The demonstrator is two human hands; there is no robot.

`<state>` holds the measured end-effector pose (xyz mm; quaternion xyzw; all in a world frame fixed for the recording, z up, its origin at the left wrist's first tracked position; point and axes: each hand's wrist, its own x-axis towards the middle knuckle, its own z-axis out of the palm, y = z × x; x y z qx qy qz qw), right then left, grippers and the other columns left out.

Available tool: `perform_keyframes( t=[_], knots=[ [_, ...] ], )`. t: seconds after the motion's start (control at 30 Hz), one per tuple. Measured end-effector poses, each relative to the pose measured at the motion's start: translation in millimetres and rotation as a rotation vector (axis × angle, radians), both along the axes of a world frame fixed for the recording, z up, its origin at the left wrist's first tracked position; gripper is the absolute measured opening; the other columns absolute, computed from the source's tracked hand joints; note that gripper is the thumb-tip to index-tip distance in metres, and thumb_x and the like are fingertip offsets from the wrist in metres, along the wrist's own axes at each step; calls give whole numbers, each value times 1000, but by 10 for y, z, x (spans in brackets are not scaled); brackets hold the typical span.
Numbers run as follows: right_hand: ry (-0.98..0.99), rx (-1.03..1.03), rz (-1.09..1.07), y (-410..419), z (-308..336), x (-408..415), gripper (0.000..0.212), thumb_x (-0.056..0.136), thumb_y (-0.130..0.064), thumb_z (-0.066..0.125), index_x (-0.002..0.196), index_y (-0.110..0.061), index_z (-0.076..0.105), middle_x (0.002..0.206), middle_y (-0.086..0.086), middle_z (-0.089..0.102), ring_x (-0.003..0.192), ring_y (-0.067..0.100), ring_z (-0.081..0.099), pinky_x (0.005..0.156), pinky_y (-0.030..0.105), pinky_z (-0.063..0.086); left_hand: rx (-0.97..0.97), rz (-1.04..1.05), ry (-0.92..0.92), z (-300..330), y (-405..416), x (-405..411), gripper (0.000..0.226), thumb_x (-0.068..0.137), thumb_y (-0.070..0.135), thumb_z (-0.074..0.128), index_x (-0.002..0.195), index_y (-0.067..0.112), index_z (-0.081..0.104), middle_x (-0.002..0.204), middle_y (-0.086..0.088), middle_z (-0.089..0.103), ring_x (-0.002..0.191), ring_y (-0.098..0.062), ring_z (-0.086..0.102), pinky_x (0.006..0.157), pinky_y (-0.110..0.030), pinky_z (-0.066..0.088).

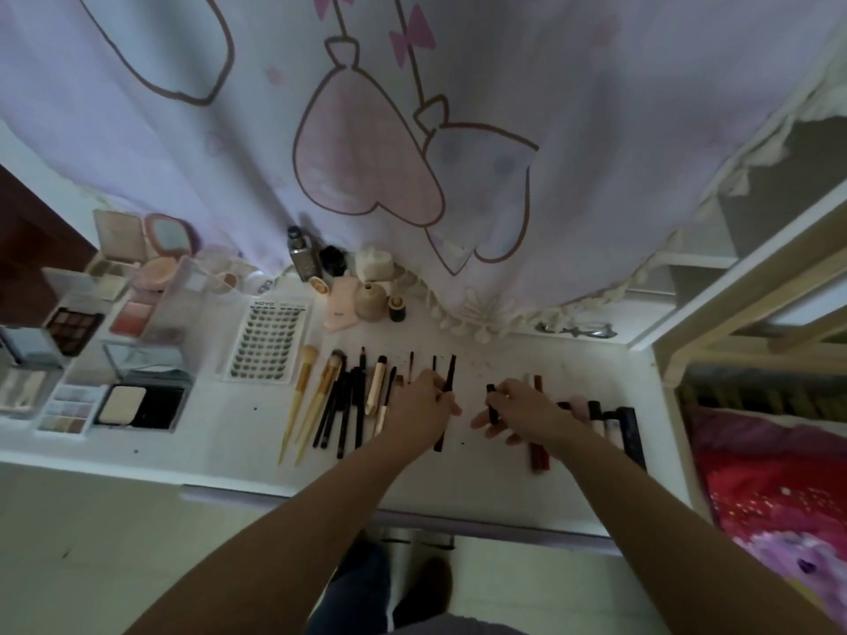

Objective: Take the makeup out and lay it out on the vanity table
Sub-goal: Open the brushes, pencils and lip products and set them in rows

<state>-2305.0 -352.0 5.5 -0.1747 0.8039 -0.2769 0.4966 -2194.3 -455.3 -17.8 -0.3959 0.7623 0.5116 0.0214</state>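
Both hands over the white table (504, 478), centre of frame.

Left hand (419, 405): fingers curled round a thin black pencil (448, 382). Long axis runs near-vertical in frame, tip toward the curtain (412, 130), tail toward the table's near edge. Its lower end shows below the hand, on or just above the table; can't tell which.

Right hand (522, 407): thumb and fingers pinch a short black tube (492, 403), held roughly upright in frame, top end toward the curtain. Other fingers loosely spread, tips near the table.

Left of the left hand: row of brushes (321, 396) and pencils, all lying parallel, heads toward the curtain, handles toward the near edge. Right of the right hand: a dark red tube (539, 451) and more lipsticks (609, 419), same orientation, partly hidden by the forearm.

Left of frame: open palettes (73, 327), a compact (137, 401), a lash card (266, 346). Bottles (305, 254) stand at the curtain's hem, centre.
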Motion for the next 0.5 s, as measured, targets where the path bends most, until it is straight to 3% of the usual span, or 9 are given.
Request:
perform_keyframes(
  t=[0.07, 0.17, 0.23, 0.3, 0.4, 0.5],
  knots=[
    [98, 33, -1, -17, -131, 24, 18, 100, -27, 38, 94, -12, 47, 87, 1, 68, 67, 11, 59, 56, 24, 44, -101, -10, -76, -84, 42, -122, 11, 95, 25, 47, 91, 15, 50, 95, -3, 71, 85, -17, 64, 78, -32, 52],
    [325, 99, 105, -33, -287, -11, 26, 99, -30, 39, 77, -16, 43, 78, 1, 58, 72, 17, 52, 63, 28, 39, -356, -126, -225, -180, 57, -229, 27, 95, 36, 44, 93, 15, 60, 94, -3, 67, 88, -20, 61, 88, -34, 43],
    [413, 120, 150, -44, -362, 12, 28, 100, -32, 37, 79, -14, 44, 71, -3, 48, 76, 18, 50, 66, 28, 35, -522, -201, -299, -247, 47, -259, 33, 95, 40, 42, 96, 15, 64, 98, -5, 65, 100, -23, 56, 93, -37, 38],
    [448, 131, 185, -63, -443, 60, 29, 100, -33, 36, 83, -12, 45, 75, -1, 51, 79, 20, 52, 69, 29, 38, -629, -247, -333, -307, 21, -267, 37, 95, 41, 41, 101, 15, 66, 107, -8, 60, 109, -26, 50, 95, -38, 36],
    [466, 154, 223, -117, -551, 130, 30, 100, -36, 35, 82, -14, 45, 93, 9, 59, 88, 25, 56, 72, 29, 39, -664, -288, -361, -374, -58, -273, 39, 95, 43, 41, 105, 14, 66, 113, -9, 56, 113, -27, 46, 96, -38, 35],
    [509, 177, 211, -191, -616, 185, 34, 100, -39, 32, 90, -12, 51, 98, 9, 61, 91, 26, 59, 69, 28, 38, -686, -339, -405, -399, -127, -288, 40, 95, 46, 41, 105, 14, 65, 116, -9, 54, 115, -28, 44, 96, -39, 35]
  ],
)
